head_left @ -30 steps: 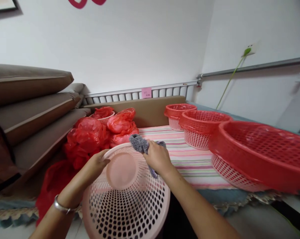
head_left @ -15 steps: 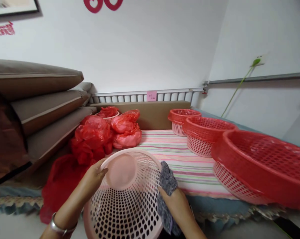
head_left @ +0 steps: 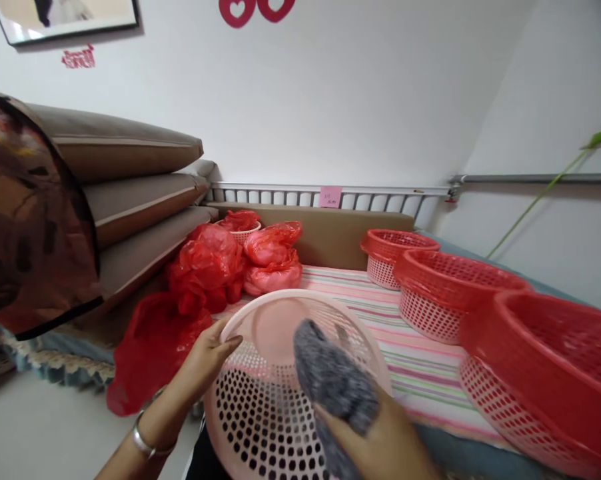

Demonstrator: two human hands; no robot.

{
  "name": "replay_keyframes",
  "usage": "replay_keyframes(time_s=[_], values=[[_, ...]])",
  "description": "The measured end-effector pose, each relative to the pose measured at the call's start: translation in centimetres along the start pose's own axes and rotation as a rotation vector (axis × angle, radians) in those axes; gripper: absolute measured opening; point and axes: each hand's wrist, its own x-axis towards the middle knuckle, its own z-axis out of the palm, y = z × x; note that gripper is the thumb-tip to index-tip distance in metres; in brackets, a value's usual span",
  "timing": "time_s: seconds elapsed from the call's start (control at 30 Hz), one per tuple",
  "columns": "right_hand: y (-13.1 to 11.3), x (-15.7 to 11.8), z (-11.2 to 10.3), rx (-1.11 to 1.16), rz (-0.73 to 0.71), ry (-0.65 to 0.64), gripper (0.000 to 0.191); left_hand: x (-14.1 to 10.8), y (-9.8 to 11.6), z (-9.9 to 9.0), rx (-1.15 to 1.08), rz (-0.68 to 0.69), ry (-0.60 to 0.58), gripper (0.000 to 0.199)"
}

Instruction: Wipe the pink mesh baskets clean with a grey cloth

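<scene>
A pale pink perforated plastic basket (head_left: 260,417) is tilted toward me, so its inside and round solid bottom show. My left hand (head_left: 205,357) grips the left rim, thumb over the edge. A dark grey cloth (head_left: 330,377) is bunched in my right hand (head_left: 375,437), whose fingers are partly hidden by it. That cloth is over the basket's opening; whether it touches the inner wall I cannot tell. Behind the basket, to the left, lie crumpled red plastic bags (head_left: 205,260).
On the right, several pink baskets (head_left: 425,313) lined with red bags stand in a row on a striped sheet (head_left: 425,373). Stacked grey cushions (head_left: 145,200) rise at the left. Another pink basket (head_left: 243,235) holding red plastic sits at the back, near a radiator (head_left: 280,196).
My right hand has brought the grey cloth from the basket's right outer side to over its opening. My left hand keeps hold of the rim. The view has shifted left.
</scene>
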Motion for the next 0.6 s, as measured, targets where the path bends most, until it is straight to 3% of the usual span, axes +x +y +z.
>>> replay_keyframes(time_s=[0.07, 0.13, 0.27, 0.43, 0.6], values=[[-1.9, 2.0, 2.5, -0.056, -0.093, -0.104, 0.063, 0.2, -1.4, 0.3, -0.057, 0.002, 0.015, 0.039], [-2.3, 3.2, 4.7, -0.125, -0.083, -0.212, 0.076, 0.5, -3.2, 0.1, -0.114, 0.005, 0.055, 0.043], [0.3, 2.2, 7.0, -0.075, -0.092, -0.359, 0.062, 0.7, -7.5, -1.3, -0.196, 0.009, 0.191, 0.052], [4.0, 0.4, 8.6, -0.029, -0.055, -0.396, 0.045, 0.1, -11.8, -1.5, -0.221, -0.010, 0.291, 0.053], [4.1, 3.7, 10.6, -0.195, 0.027, -0.369, 0.058, 1.2, -14.1, 0.7, -0.188, 0.008, 0.195, 0.041]])
